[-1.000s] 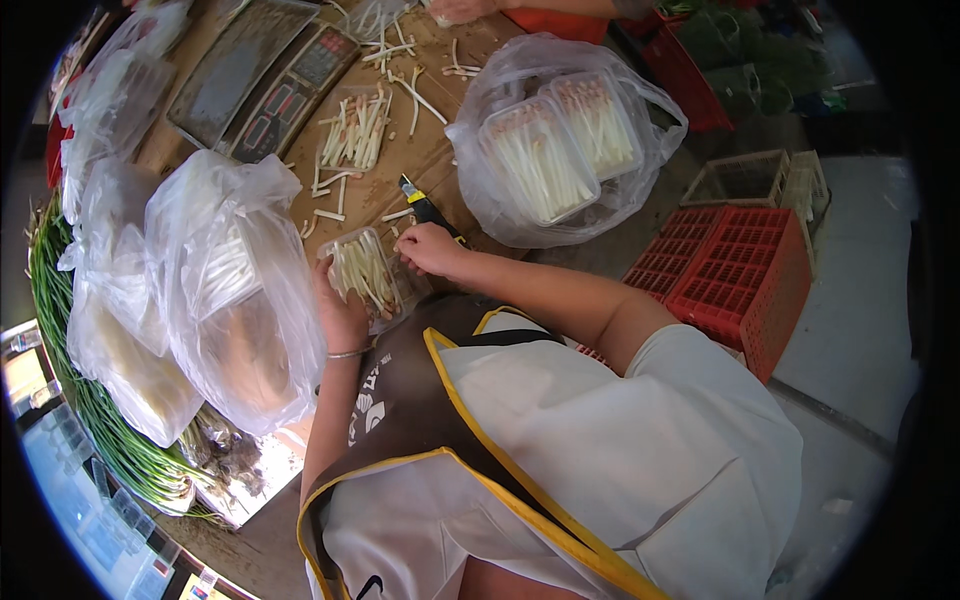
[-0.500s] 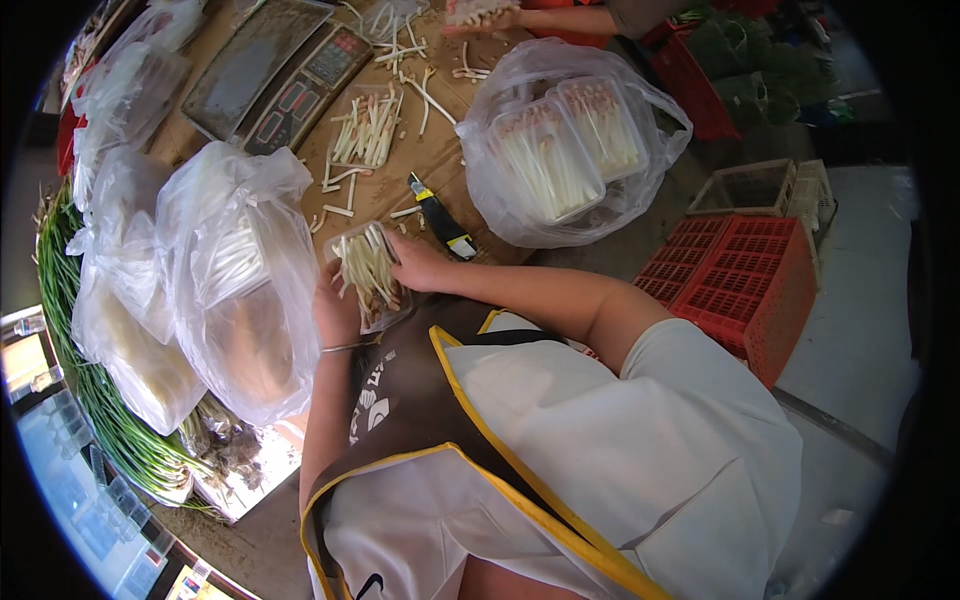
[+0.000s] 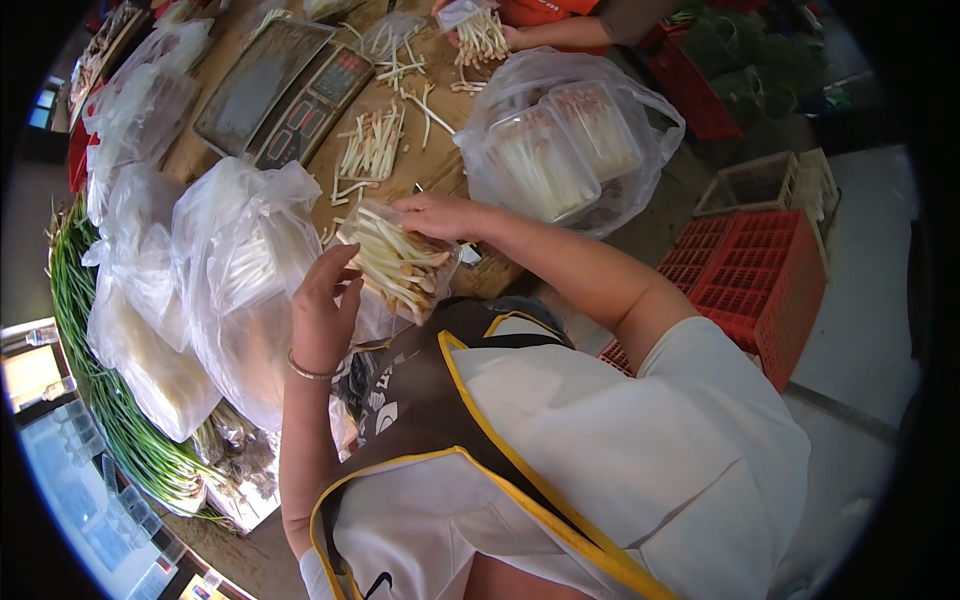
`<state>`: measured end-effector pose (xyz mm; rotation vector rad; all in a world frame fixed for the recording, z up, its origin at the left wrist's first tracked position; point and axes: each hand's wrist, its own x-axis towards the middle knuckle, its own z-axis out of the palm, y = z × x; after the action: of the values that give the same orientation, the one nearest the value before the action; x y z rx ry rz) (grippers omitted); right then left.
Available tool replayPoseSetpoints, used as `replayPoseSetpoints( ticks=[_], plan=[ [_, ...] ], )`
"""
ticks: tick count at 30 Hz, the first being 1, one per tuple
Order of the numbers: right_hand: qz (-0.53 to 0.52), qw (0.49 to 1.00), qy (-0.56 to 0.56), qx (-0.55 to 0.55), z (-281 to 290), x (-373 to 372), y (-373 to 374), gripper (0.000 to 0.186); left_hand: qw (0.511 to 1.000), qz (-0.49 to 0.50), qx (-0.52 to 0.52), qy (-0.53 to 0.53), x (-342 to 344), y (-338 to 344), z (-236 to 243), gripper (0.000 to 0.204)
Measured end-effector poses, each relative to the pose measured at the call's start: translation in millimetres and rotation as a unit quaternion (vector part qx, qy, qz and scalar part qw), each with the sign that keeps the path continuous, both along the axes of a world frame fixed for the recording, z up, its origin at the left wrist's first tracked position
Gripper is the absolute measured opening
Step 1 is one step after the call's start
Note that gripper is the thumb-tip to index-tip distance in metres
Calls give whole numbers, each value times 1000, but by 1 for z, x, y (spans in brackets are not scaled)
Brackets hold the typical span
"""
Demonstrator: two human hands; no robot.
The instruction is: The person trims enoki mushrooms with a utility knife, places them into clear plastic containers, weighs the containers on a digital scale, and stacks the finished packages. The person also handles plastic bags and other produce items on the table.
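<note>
A clear plastic tray (image 3: 440, 285) packed with pale stalks with pinkish-brown ends (image 3: 395, 262) is tilted in front of my apron. My right hand (image 3: 437, 215) grips its far right edge. Beside its left edge is my left hand (image 3: 325, 305), fingers curved and apart, holding nothing. A yellow and black utility knife (image 3: 469, 254) lies on the table, mostly hidden under my right wrist. Beyond my hands, more stalks (image 3: 371, 145) lie in a neat bundle, with loose ones around.
Plastic bags (image 3: 245, 270) crowd the left, beside long green scallions (image 3: 125, 400). A scale (image 3: 300, 105) stands far left. An open bag (image 3: 640, 195) with packed trays sits right. Opposite, a co-worker's hands (image 3: 510, 38) hold stalks. Red crates (image 3: 735, 280) stand right.
The tray has moved slightly right and away from me. My left hand has let go of its side and opened. My right hand has moved farther out, covering most of the knife.
</note>
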<state>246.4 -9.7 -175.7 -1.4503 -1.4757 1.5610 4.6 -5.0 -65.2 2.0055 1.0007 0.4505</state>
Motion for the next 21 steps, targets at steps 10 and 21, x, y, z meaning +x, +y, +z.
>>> replayPoseSetpoints(
  ticks=[10,21],
  plan=[
    [71,995,63,-39,8,-2,-11,37,958,-210,192,42,29,-38,38,62],
    [158,894,281,-310,-14,-4,8,28,949,-249,196,13,23,-14,3,66]
  ],
)
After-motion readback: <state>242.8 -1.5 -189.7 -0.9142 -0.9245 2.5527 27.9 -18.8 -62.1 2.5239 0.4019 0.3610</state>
